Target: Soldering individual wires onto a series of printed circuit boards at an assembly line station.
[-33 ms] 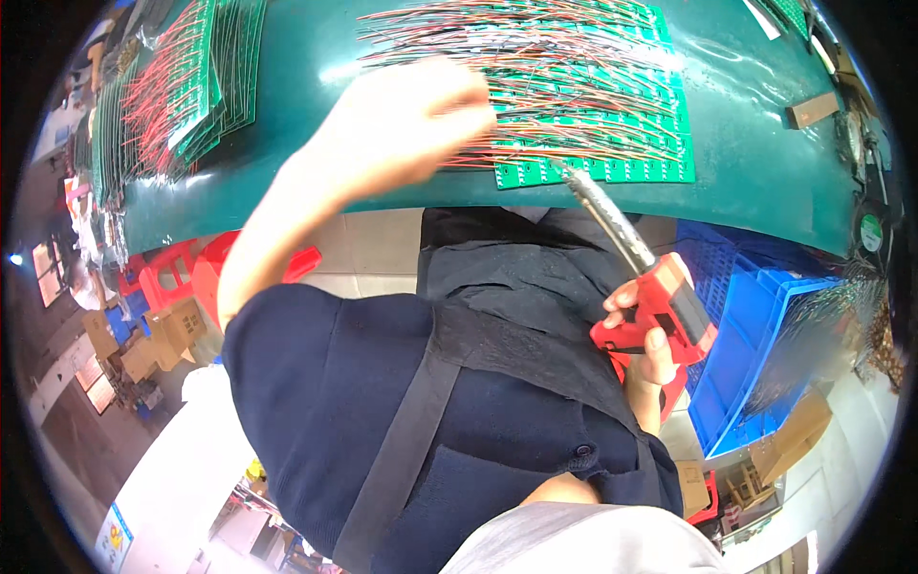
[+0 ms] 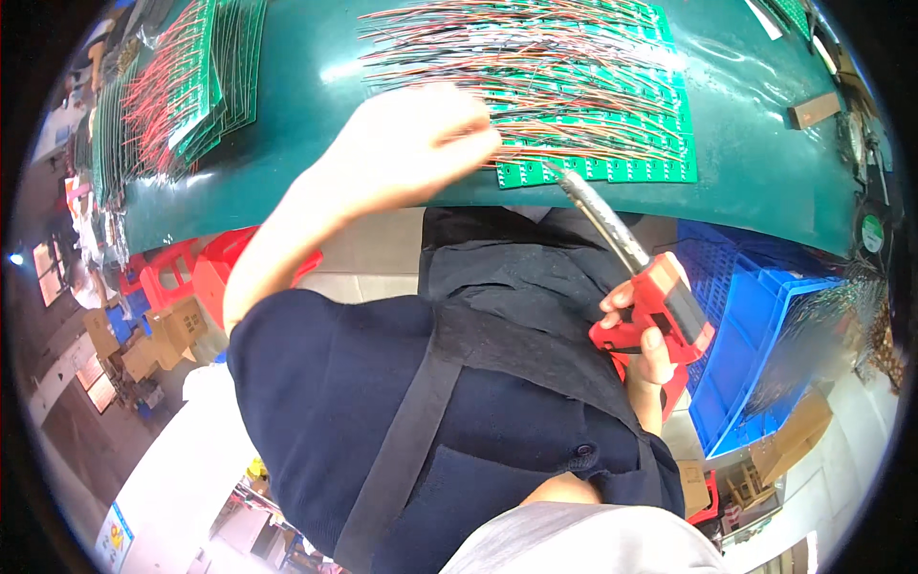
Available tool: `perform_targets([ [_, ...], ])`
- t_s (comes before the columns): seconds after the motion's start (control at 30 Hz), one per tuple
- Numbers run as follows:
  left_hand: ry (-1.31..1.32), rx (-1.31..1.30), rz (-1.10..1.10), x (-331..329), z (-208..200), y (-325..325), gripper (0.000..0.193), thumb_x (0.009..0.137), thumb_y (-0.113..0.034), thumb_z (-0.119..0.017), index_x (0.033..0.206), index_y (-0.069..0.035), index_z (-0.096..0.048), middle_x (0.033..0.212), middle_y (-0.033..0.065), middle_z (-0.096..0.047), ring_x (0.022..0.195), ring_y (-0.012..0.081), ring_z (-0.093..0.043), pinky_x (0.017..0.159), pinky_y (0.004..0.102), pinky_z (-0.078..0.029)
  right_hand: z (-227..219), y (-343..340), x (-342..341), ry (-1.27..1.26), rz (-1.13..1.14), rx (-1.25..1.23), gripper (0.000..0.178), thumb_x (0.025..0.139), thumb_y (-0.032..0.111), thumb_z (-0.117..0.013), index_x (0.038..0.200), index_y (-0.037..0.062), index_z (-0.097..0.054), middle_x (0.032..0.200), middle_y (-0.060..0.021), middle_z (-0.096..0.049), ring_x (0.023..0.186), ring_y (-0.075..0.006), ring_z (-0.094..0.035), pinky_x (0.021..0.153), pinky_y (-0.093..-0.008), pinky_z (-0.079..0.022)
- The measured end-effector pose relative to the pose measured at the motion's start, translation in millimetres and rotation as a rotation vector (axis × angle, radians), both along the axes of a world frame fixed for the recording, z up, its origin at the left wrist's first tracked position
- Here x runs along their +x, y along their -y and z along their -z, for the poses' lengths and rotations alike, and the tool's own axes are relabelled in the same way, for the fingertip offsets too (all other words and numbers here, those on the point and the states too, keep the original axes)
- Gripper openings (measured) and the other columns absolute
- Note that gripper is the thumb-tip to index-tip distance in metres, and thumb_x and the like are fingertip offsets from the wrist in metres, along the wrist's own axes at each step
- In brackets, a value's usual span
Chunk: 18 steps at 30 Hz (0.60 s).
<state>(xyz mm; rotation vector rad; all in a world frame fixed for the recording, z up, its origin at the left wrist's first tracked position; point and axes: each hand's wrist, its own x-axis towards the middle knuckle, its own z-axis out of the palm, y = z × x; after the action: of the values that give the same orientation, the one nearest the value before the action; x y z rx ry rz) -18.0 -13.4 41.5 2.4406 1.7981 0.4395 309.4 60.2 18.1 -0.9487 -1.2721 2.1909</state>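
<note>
Green table (image 2: 296, 105) spans the top of the view, its glossy surface throwing back white glare. Below its front edge, pale floor tiles (image 2: 368, 244) with thin joints. Red stools (image 2: 167, 287) at left, near the table edge. Blue crate (image 2: 736, 368) at right, a brown carton (image 2: 801, 426) just beside its lower end. More boxes (image 2: 177, 330) grouped at left, past the stools. Far left, a bright upright rectangle, probably a window (image 2: 48, 273), though the lens rim bends it badly. Near it, a small bluish-white light (image 2: 15, 259). Black surrounds the round field.
</note>
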Motion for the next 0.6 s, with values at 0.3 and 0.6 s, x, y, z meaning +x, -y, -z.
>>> perform_targets([
  [0.3,0.001,0.077,0.028,10.6,39.2,31.9,0.037,0.068,-0.008,-0.064,0.106,-0.004,-0.064,0.087,0.0061,-0.062,0.075,0.0212,-0.062,0.062,0.0298,-0.052,9.5,8.6,-9.8,0.094,-0.136,0.028,0.091,0.079,0.043,-0.069,0.143,-0.0027,-0.024,0.093,-0.0143,-0.059,0.082,-0.0224,-0.062,0.069,-0.0323,-0.053],
  [0.6,-0.002,0.110,0.025,8.4,43.6,33.1,0.036,0.068,-0.008,-0.063,0.104,-0.004,-0.064,0.085,0.0052,-0.060,0.073,0.0189,-0.061,0.060,0.0290,-0.052,19.1,13.7,-12.0,0.102,-0.159,0.052,0.088,0.080,0.041,-0.069,0.143,-0.0031,-0.024,0.093,-0.0134,-0.058,0.078,-0.0186,-0.060,0.070,-0.0322,-0.053],
])
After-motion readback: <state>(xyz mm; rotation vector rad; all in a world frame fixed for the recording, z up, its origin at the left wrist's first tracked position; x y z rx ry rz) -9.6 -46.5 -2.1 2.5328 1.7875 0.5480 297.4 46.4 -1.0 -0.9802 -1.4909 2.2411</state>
